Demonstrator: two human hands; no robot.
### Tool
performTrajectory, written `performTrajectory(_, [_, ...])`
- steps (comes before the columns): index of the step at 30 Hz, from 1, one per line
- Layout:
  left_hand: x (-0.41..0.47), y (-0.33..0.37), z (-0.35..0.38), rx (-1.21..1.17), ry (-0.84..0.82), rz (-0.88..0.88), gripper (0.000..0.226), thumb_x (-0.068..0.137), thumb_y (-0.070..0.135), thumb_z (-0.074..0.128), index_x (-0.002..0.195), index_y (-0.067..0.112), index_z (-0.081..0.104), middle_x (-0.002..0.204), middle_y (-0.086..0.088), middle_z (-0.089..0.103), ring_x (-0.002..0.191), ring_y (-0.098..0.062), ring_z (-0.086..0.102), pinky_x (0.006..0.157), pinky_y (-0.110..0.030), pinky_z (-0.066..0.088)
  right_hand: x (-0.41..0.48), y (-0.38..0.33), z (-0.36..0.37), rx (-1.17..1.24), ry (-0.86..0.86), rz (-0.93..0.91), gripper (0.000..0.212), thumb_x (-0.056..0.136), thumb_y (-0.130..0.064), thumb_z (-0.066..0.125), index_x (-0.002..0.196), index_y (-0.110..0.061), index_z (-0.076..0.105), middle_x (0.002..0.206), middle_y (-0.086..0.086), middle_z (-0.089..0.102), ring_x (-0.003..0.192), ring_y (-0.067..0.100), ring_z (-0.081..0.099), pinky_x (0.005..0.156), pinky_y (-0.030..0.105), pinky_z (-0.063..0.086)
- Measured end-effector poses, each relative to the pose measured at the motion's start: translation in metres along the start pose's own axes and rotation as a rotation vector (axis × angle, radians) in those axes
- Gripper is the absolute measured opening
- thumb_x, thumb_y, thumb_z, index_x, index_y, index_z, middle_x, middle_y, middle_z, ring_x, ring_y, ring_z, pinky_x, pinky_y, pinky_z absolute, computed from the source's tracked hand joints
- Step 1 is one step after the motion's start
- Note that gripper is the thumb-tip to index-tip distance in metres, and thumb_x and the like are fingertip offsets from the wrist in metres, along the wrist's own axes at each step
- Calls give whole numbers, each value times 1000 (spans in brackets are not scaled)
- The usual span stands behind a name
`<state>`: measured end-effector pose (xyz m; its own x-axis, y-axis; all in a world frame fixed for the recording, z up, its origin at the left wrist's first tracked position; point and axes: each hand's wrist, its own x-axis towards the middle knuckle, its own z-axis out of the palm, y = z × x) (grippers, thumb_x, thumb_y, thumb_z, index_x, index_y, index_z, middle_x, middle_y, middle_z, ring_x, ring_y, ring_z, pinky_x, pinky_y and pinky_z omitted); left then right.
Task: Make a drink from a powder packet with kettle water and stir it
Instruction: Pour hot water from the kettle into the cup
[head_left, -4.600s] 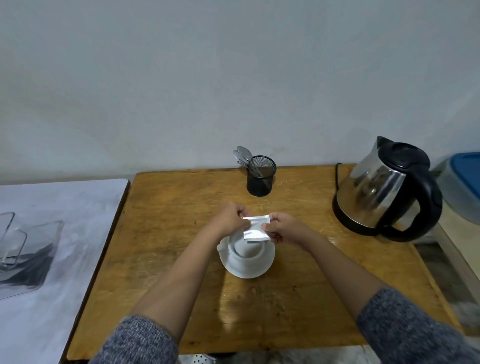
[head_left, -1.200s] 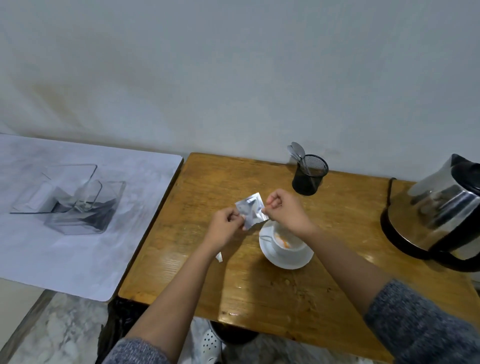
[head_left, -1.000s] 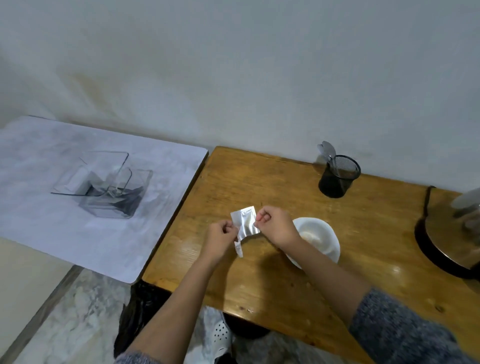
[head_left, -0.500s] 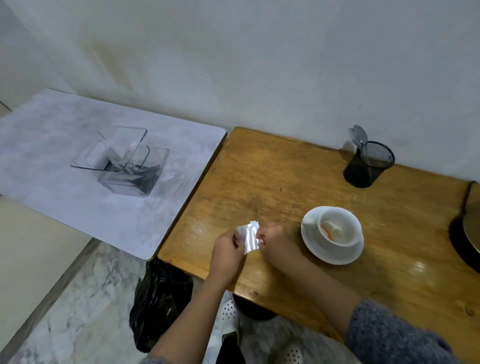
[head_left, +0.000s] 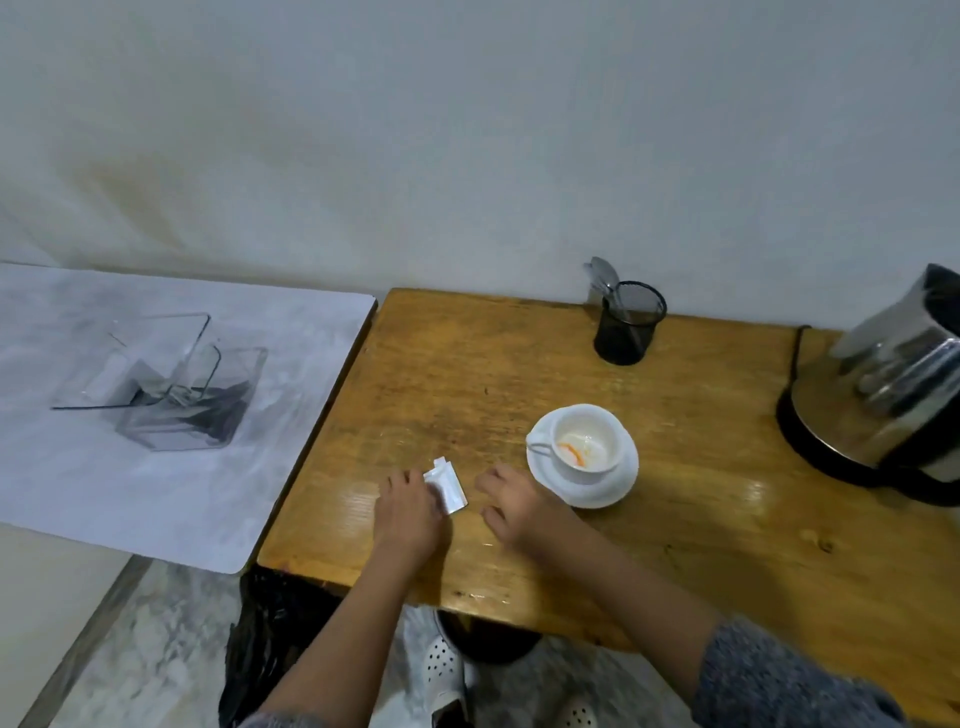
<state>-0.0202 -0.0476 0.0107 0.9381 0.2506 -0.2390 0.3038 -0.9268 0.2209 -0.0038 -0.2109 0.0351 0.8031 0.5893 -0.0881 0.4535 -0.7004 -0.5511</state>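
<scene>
A torn white powder packet (head_left: 445, 486) lies flat on the wooden table (head_left: 467, 374), and my left hand (head_left: 408, 512) pinches its left end. My right hand (head_left: 519, 506) rests just right of the packet with its fingers apart and nothing in them. A white cup (head_left: 587, 441) stands on a white saucer (head_left: 605, 491) to the right of my right hand, and orange powder lies inside the cup. A steel kettle (head_left: 893, 395) on a black base stands at the right edge of the view. A black mesh holder (head_left: 628, 330) with spoons is at the back.
A grey marbled board (head_left: 171, 467) adjoins the table on the left and bears clear plastic containers (head_left: 171, 384). A black bag (head_left: 270, 639) sits on the floor under the table's near left corner. The kettle's cord (head_left: 795, 358) runs along the table's back right.
Both hands held the packet above the table; now it lies on the table. My right hand has let go and my left hand still pinches it. The view has swung back right.
</scene>
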Motion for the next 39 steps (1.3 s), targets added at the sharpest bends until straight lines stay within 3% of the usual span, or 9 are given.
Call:
performTrajectory(7, [16,74,-15,-471,86,159,27,90,5,42,113,-3,51,116,-23,52,112,-35,48,95,-37,37,-43,43,-124,112,557,170,22,95,-19,46,111,-14,60,109,0,59,96,16,57,78,34,50])
performTrajectory(11, [18,106,-9,-591,54,188,32,96,12,35,121,1,51,124,-22,53,116,-34,49,96,-36,37,-103,96,-205,65,984,376,21,94,-14,48,110,-9,62,110,7,60,102,19,56,85,27,43])
performTrajectory(16, [13,116,9,-686,112,162,28,96,12,35,109,2,58,113,-21,60,101,-33,54,78,-33,35,-180,147,-246,186,1429,741,26,93,-10,46,117,-7,57,123,13,54,113,23,52,89,20,37])
performTrajectory(19, [6,121,13,-745,128,153,27,96,11,35,106,2,59,109,-21,61,91,-25,50,77,-34,35,-196,168,-237,419,1464,930,29,97,-18,41,121,-8,54,126,12,54,116,25,51,87,22,35])
performTrajectory(22, [7,122,17,-772,145,138,27,96,13,36,106,4,59,108,-20,61,91,-23,50,77,-35,38,-188,176,-223,670,1389,968,39,100,-31,33,123,-7,54,121,15,60,113,28,55,88,31,40])
performTrajectory(24, [9,120,20,-782,154,140,26,96,13,36,105,5,59,106,-18,62,91,-24,51,77,-36,38,-182,178,-219,806,1398,964,46,99,-39,29,118,-10,59,99,12,67,92,24,61,90,37,47])
performTrajectory(27, [9,120,21,-784,160,143,26,96,12,36,105,6,59,104,-14,62,92,-23,52,77,-36,38,-175,183,-221,896,1463,982,47,96,-44,32,99,-11,64,71,3,64,60,14,58,61,27,44])
performTrajectory(30, [6,123,23,-802,187,150,25,96,11,35,104,7,59,99,-8,60,92,-22,52,75,-34,37,-170,190,-223,935,1546,989,36,93,-36,38,72,-17,59,58,1,58,42,10,49,51,25,41])
performTrajectory(39, [8,121,27,-798,199,117,24,95,13,39,99,8,62,93,-9,62,86,-24,54,68,-34,38,-157,186,-232,942,1665,1087,37,92,-31,38,58,-20,49,56,-4,52,47,10,46,49,25,36])
